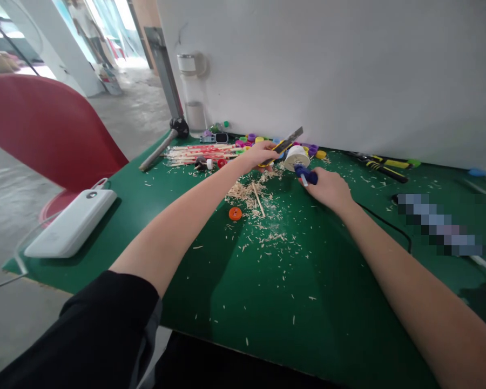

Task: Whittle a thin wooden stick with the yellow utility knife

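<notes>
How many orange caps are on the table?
1. The orange cap lies on the green table, beside the wood shavings, nearer the camera than the left hand. More may hide among the coloured caps by the wall.

Smooth, matt finish on the flat green table top (267,302); rough, splintery texture in the pale wood shavings (263,216) strewn over it; bare unvarnished wood in the thin wooden stick (258,200); dull grey metal blade and yellow-and-black plastic body on the utility knife (285,143) in the left hand (261,154); smooth white plastic on the round white cap (296,156); smooth plastic, by the look, in the small dark-blue piece (306,174) gripped by the right hand (328,189); glossy plastic on the orange round cap (235,214); satin white plastic on the slab-shaped power bank (71,221).
</notes>
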Tool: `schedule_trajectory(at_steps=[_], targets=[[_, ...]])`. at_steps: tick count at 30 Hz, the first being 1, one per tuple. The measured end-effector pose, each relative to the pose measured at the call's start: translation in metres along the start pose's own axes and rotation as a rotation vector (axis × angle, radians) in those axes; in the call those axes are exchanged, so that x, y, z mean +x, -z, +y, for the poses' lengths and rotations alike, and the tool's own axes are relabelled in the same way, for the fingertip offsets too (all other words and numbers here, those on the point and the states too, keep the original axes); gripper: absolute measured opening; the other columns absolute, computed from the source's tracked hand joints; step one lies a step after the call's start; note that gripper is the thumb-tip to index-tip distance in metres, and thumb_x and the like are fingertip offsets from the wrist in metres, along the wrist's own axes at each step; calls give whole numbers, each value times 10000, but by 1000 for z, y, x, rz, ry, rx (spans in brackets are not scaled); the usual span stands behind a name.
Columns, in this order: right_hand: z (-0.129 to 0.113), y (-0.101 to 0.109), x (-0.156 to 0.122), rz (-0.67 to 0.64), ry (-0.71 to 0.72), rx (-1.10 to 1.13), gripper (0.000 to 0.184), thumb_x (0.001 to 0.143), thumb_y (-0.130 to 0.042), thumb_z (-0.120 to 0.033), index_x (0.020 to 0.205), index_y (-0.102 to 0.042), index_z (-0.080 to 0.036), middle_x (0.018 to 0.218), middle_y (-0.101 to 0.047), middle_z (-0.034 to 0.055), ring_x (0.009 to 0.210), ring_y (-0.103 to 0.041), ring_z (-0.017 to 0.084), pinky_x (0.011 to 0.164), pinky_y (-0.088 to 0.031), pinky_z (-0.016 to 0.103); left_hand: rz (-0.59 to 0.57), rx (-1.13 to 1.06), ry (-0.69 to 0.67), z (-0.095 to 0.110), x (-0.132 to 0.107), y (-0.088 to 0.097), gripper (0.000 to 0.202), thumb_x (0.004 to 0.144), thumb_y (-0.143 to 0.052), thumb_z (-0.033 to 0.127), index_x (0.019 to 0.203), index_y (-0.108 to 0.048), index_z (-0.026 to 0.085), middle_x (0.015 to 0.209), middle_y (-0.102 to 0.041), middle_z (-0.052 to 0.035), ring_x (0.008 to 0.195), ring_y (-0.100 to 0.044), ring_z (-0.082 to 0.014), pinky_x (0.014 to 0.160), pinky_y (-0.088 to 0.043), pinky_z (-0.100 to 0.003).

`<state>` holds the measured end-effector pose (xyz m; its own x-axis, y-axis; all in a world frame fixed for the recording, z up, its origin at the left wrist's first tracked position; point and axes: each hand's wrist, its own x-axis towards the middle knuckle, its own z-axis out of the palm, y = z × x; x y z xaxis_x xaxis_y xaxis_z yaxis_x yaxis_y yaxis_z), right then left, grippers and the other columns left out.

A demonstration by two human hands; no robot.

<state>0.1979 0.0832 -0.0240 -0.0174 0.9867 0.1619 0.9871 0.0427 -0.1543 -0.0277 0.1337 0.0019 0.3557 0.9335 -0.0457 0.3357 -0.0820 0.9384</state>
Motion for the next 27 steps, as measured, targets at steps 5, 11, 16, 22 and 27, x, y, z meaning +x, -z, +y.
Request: schedule_trajectory(at_steps=[5,11,16,22,27], targets=[[-3,0,9,-9,11,-37,465,792,-504,-539,1113,-594,-215,996,-667,143,864,-634,319,685,-469,427,-2,16,-2,8,23,-10,507,760,-600,236,1251,-493,164,1045,-614,-93,620,-635,-103,521,-435,-224],[4,-5,25,-65,31,17,538,739,-533,-612,1059,-587,-183,960,-668,144,845,-629,318,661,-472,410,-73,46,-5,16,34,-19,424,737,-620,212,1154,-563,160,955,-637,-83,632,-642,-119,537,-459,-226],[11,-8,33,-81,80,62,521,729,-564,-556,1082,-575,-173,983,-674,134,848,-631,281,680,-477,375,-92,67,0,15,39,-24,387,726,-618,207,1105,-570,143,879,-642,-74,617,-643,-133,559,-480,-247],[15,-12,41,-62,131,56,471,747,-562,-441,1117,-578,-150,1048,-670,143,911,-624,282,742,-474,365,-95,103,26,17,44,-20,379,708,-648,212,1076,-575,154,809,-633,-47,631,-652,-143,579,-493,-250],[18,-8,44,-110,191,-3,326,759,-554,-419,941,-659,-170,908,-674,124,836,-619,272,737,-464,383,-99,108,29,18,45,-21,378,696,-663,203,1064,-586,159,810,-633,-41,633,-656,-141,581,-488,-246]])
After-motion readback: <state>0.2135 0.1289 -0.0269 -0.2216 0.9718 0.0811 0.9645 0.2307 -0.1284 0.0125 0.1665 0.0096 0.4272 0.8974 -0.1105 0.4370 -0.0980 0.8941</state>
